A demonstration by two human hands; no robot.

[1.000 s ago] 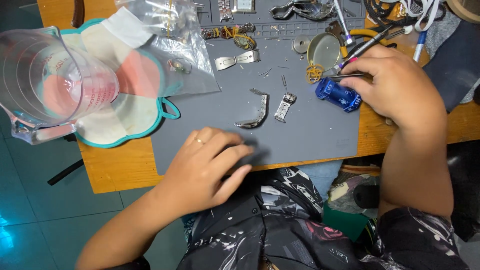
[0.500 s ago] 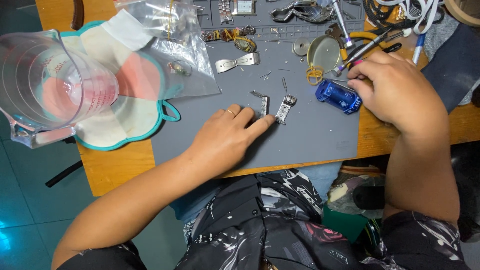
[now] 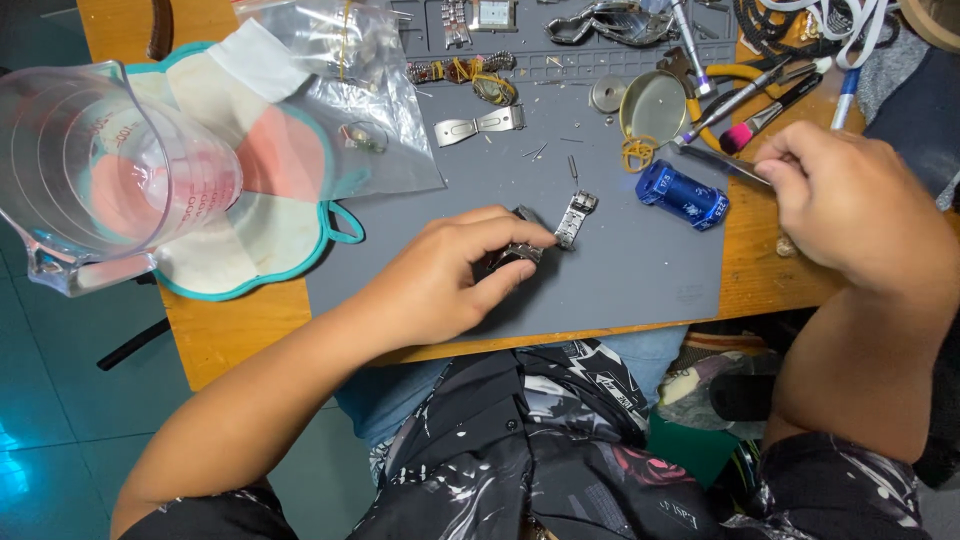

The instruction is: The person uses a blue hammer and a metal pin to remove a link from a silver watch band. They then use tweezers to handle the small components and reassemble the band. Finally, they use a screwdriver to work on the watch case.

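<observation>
— Looking down at the grey mat, what is the left hand doing?

— Its fingers are pinched shut on a short piece of metal watch band, pressing it against the mat near the middle. A second band segment lies just beside it, touching or almost touching; I cannot tell which.

— And the right hand?

— It is off to the side, over the wooden tabletop, with fingers closed round a thin metal tool whose tip points toward a small blue cylinder on the mat's edge.

— How far along does the work look?

— Early to middle, I'd judge. The band is in separate pieces, and a folded clasp sits apart farther up the mat, so joining or adjusting seems undone. The tool is not yet at the band.

— What else is around?

— A clear measuring jug on a teal-rimmed flower-shaped pad, a clear plastic bag with small parts, a round lens, a pink-tipped brush, and more straps along the top.

— Anything in the way?

— The blue cylinder lies between tool and band, and small loose pins scattered on the mat could be knocked.
</observation>
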